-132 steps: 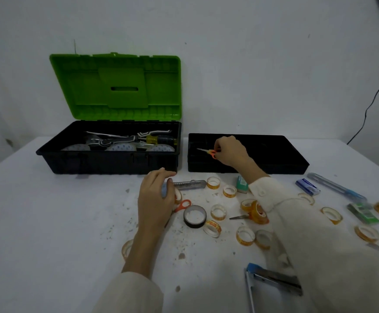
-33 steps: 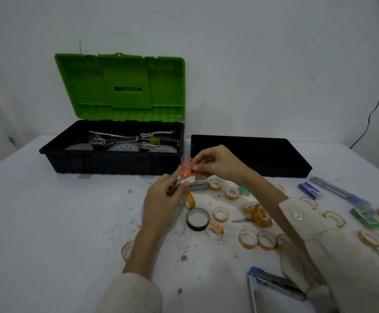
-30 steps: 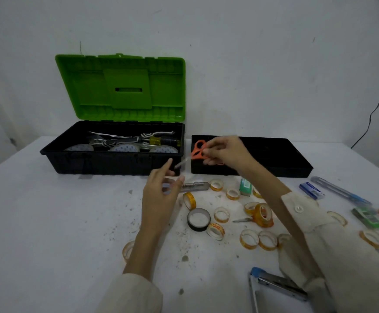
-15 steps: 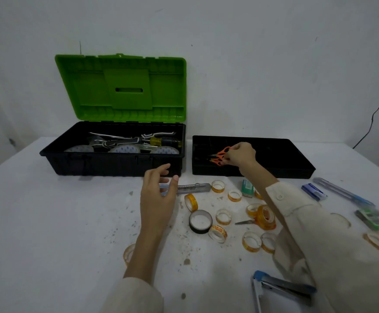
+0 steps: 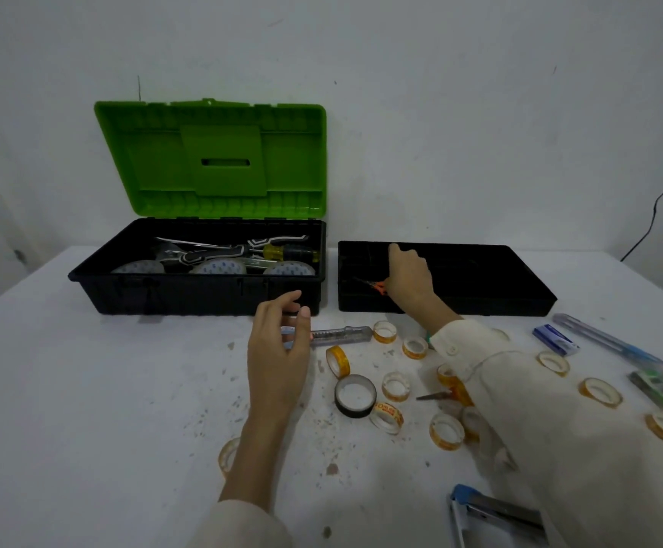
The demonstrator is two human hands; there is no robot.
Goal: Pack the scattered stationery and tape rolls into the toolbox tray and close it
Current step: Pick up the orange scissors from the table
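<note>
The small orange scissors lie low inside the black toolbox tray, in its left part, close behind the front wall. My right hand holds them by the orange handle, pinched at the thumb side, while my index finger sticks out straight toward the tray's far wall. The inside of the tray is dark, so I cannot tell whether the blades already rest on the floor or hang just above it. Their long axis runs roughly along the tray's front wall. The tips point to the tray's left end and the handle to the right, into my palm. I judge that suits a long, shallow compartment and keeps the points away from my wrist.

My left hand hovers in front of the tray's left corner, fingers loosely curved with a narrow gap to the thumb, holding nothing. It is over the near end of the utility knife, probably my next pick. Further in front of the tray are a black tape roll and many clear ones. The open green-lidded toolbox stands just left of the tray.
</note>
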